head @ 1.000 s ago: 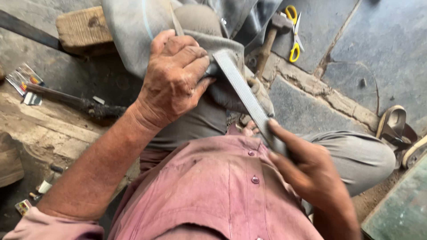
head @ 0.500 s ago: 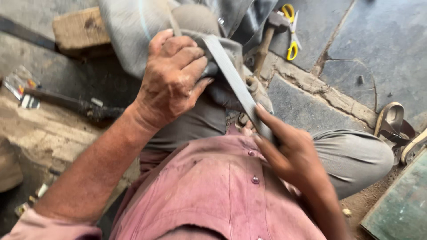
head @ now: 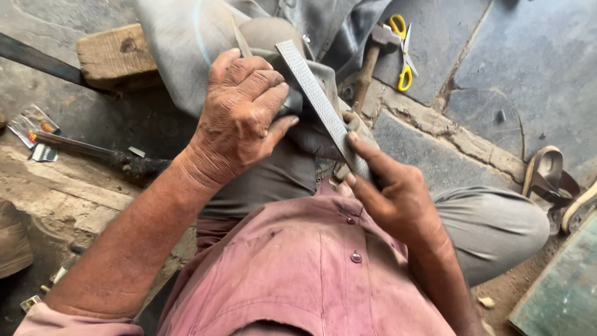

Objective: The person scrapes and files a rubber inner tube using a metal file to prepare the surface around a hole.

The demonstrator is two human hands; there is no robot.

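Observation:
My left hand [head: 239, 118] is closed over a thin metal piece [head: 240, 38] that sticks up from my fist, pressed against my raised knee in grey trousers [head: 273, 34]. What lies under the palm is hidden. My right hand [head: 388, 190] grips the near end of a long flat metal file [head: 314, 93]. The file slants up and to the left, its far end lying beside my left fingers on the knee. A pink buttoned shirt [head: 311, 267] fills the bottom of the view.
A wooden-handled hammer [head: 373, 53] and yellow-handled scissors [head: 403, 46] lie on the stone floor beyond the knee. A wooden block [head: 115, 56] and a dark bar [head: 37, 59] sit at upper left. A sandal [head: 547, 177] lies right; small packets [head: 34, 127] left.
My right hand has pushed the file forward and up along the knee, so its far end now reaches past my left fingers. My left hand has stayed in place.

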